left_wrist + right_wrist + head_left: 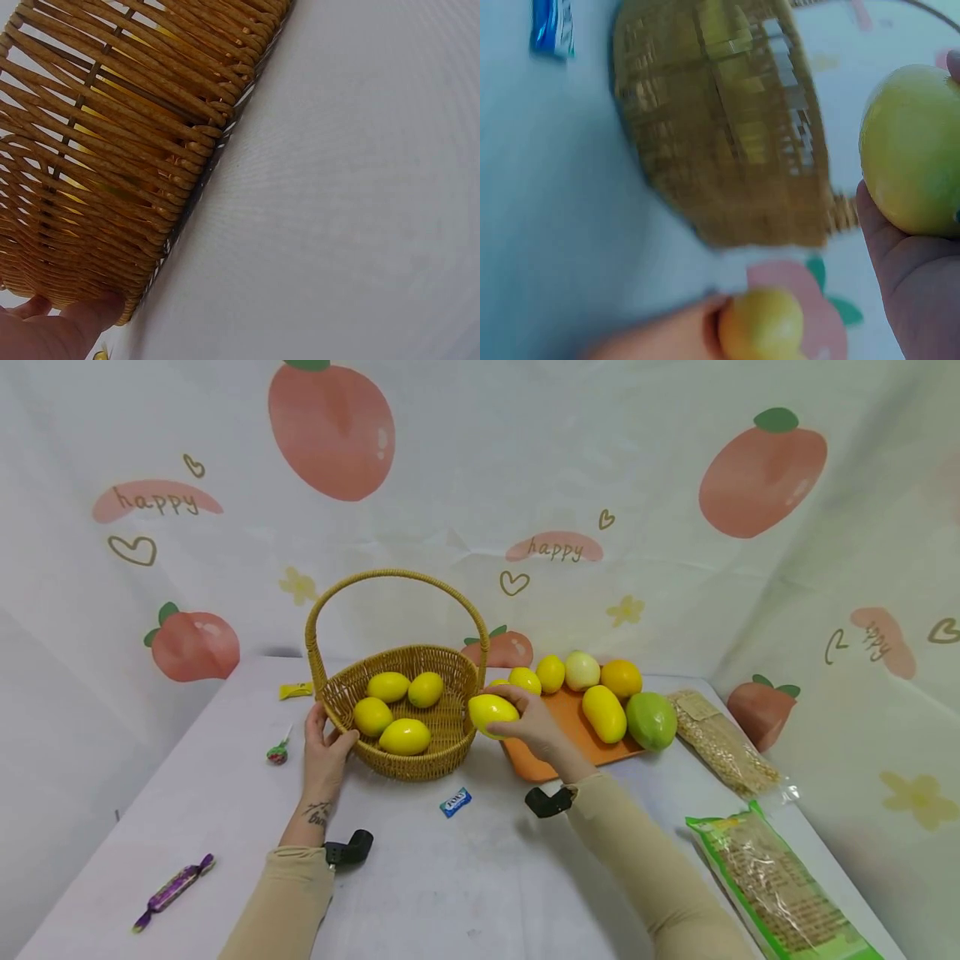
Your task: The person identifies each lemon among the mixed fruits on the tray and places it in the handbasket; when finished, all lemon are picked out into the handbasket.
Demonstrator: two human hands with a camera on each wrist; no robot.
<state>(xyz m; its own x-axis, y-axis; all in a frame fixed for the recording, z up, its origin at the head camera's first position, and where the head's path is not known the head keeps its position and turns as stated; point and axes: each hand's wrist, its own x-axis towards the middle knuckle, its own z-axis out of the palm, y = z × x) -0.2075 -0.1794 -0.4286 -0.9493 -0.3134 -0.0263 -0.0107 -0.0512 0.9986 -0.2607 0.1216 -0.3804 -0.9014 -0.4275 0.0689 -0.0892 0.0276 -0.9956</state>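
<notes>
1. Head view: right hand at frame centre, fingers curled around a yellow lemon-shaped fruit, held just off the right rim of the woven wicker basket with arched handle
2. Left hand centre-left, fingers and thumb wrapped on the basket's left rim, gripping it
3. Basket sits mid-frame on the white table; four yellow fruits inside, lying close together
4. Orange flat tray right of the basket, touching or nearly so; on it more yellow fruits, a pale round fruit, an orange round fruit and a green oval fruit
5. Right side of frame: clear bag of beige grains next to the tray, green-edged packet lower right
6. Small items on the table: blue wrapped candy below the basket, purple wrapped candy lower left, lollipop left of the left hand, yellow wrapper upper left of the basket
7. Left wrist view: fingertips at lower left pressed on the basket weave, yellow showing through the gaps
8. Right wrist view: blurred; held fruit at right edge in the palm, basket upper centre
</notes>
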